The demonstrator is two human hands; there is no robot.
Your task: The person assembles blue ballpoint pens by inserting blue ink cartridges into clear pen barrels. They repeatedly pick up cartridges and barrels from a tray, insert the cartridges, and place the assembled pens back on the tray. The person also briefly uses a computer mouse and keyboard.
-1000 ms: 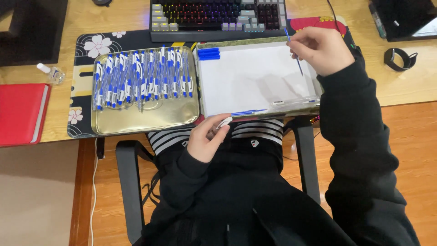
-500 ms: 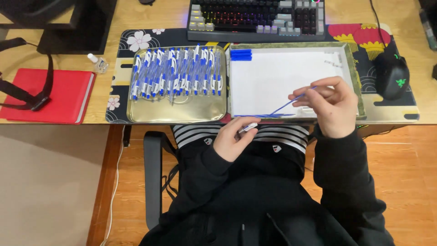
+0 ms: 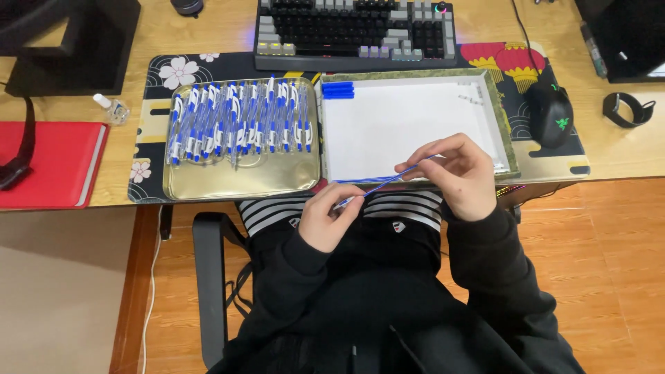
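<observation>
Seated at a desk, a person is feeding a thin blue refill (image 3: 388,181), pinched in the right hand (image 3: 454,176), into a pen barrel gripped by the left hand (image 3: 331,216), apparently mid-assembly, needing steady alignment, with finished pens (image 3: 239,125) lying beyond the left hand.

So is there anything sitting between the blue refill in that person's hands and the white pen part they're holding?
Nothing visible. The right hand pinches the thin blue refill, whose lower end already reaches the white pen part held in the left hand. Both are held above the lap in front of the desk edge, with only open air between them.
</observation>
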